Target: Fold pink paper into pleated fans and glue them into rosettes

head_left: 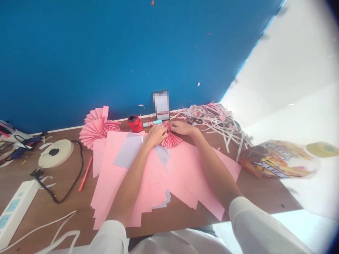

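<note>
In the head view, the pleated pink paper fan (172, 140) is above the far middle of the tabletop (265, 192), between the person's two hands, at the far edge of the pink paper sheets (182, 169). Its long axis runs from the blue wall (127, 56) toward the person, leaning slightly to the right at the near end. The pleats are gathered narrow between the fingers and spread into a rounded edge that faces the person; the far end is narrower and points to the wall.

The left hand (157, 135) is nearly closed, fingers curled and pinching the fan's left side at the gathered part. The right hand (182, 127) comes from the other side with bent fingers, its fingertips drawn together on the fan's right edge; the exact grip is too small to make out.

Just beyond the left hand, a turquoise-ended tube (152, 124) lies crosswise, next to a red round object (135, 124). More pleated fans (92, 132) stand farther left. A red pen (85, 174) lies slanted, one end toward the wall.
</note>
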Motion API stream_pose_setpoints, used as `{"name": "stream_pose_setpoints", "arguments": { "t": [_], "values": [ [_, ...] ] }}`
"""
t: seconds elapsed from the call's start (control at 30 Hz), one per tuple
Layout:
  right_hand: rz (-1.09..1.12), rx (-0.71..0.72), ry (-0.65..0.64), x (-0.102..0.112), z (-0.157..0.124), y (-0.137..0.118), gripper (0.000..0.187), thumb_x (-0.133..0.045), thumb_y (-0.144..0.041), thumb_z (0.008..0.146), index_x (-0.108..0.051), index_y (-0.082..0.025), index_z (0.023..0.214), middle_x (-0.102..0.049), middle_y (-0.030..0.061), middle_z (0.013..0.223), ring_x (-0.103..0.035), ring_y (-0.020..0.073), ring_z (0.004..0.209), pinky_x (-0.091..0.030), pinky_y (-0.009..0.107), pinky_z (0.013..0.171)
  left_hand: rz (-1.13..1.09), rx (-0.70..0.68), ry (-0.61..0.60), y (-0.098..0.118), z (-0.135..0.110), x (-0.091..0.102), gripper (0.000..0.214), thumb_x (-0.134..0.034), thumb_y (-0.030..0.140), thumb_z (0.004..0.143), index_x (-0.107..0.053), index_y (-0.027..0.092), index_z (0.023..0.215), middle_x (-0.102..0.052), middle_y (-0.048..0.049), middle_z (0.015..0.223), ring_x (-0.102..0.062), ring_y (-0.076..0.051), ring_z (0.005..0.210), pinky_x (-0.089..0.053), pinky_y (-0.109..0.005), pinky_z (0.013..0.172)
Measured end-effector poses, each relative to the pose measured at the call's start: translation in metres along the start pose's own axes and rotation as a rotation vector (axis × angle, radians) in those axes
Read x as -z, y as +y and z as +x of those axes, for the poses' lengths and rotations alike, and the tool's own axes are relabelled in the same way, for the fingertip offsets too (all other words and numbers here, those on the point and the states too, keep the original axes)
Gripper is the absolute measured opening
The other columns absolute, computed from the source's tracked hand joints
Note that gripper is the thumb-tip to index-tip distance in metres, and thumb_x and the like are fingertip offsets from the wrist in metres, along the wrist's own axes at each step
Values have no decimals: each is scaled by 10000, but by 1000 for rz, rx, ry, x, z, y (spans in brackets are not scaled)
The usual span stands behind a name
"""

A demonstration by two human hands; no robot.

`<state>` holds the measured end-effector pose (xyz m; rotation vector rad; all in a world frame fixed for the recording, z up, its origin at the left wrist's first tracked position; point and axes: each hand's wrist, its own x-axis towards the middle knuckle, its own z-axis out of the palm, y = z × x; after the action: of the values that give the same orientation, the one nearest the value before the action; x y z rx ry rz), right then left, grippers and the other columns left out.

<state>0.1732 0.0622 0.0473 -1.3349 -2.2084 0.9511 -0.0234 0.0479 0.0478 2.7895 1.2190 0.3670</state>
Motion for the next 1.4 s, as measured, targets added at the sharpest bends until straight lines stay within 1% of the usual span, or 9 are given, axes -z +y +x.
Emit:
{"name": "stream_pose_setpoints", "arguments": {
  "t": [0.23, 0.4, 0.6, 0.77, 0.97, 1.1, 1.23, 1.33, 1.4],
  "values": [
    [-67, 44, -7, -1, 0, -1, 129, -477, -258, 793, -458, -182, 690, -533, -7, 706, -451, 127, 651, -303, 253, 611, -16, -1, -89, -2, 0, 0, 224, -443, 222, 852, -584, 191, 681, -647, -74, 790, -541, -213, 827, -357, -343, 723],
    [21, 5, 64, -1, 0, 2, 119, -514, -251, 767, -503, -178, 673, -556, -10, 694, -483, 125, 654, -329, 243, 611, -17, 13, -69, -2, -1, 2, 222, -451, 222, 849, -563, 200, 659, -628, -63, 750, -533, -208, 781, -352, -341, 690],
    [247, -103, -91, 8, -7, -1, 117, -512, -235, 800, -604, -167, 773, -606, -1, 674, -507, 97, 526, -373, 225, 537, -43, 52, -24, 0, -2, 4, 215, -453, 201, 857, -568, 195, 676, -618, -69, 770, -530, -210, 795, -371, -340, 721],
    [289, -112, -82, 10, -8, -2, 153, -497, -202, 824, -629, -155, 761, -630, 19, 657, -530, 97, 510, -396, 222, 531, -39, 39, -9, 1, -2, 4, 231, -434, 197, 872, -581, 190, 694, -612, -70, 778, -528, -210, 803, -380, -347, 751],
    [284, -185, -85, 10, -8, -5, 251, -523, -298, 867, -627, -146, 697, -658, 51, 636, -539, 116, 470, -409, 248, 514, -43, 21, -19, 0, -2, 1, 222, -438, 209, 877, -565, 189, 695, -623, -67, 785, -534, -204, 802, -367, -342, 725],
    [244, -138, -62, 9, -8, -8, 284, -531, -343, 875, -621, -151, 686, -647, 32, 609, -508, 97, 447, -408, 237, 522, -38, 18, -32, 0, -2, 0, 221, -435, 213, 881, -571, 188, 709, -636, -70, 811, -542, -203, 819, -369, -338, 726],
    [165, -76, 62, 10, -9, -9, 223, -483, -249, 854, -603, -157, 690, -602, 8, 590, -501, 102, 488, -382, 228, 525, -38, 19, -25, 0, -3, 0, 223, -436, 208, 879, -585, 188, 714, -640, -76, 816, -542, -208, 820, -375, -341, 732],
    [142, 15, 126, 13, -9, -10, 156, -488, -185, 807, -641, -163, 790, -650, 14, 736, -552, 124, 642, -401, 225, 609, -43, 31, -30, 0, -2, 0, 228, -437, 206, 877, -589, 190, 708, -638, -77, 808, -541, -212, 819, -378, -344, 733],
    [126, 67, 109, 14, -9, -10, 154, -534, -188, 784, -671, -171, 852, -674, 23, 833, -570, 142, 744, -416, 234, 681, -50, 39, -32, 0, -2, 0, 227, -440, 207, 875, -590, 192, 707, -636, -77, 805, -541, -212, 821, -378, -344, 735]
  ]
}}
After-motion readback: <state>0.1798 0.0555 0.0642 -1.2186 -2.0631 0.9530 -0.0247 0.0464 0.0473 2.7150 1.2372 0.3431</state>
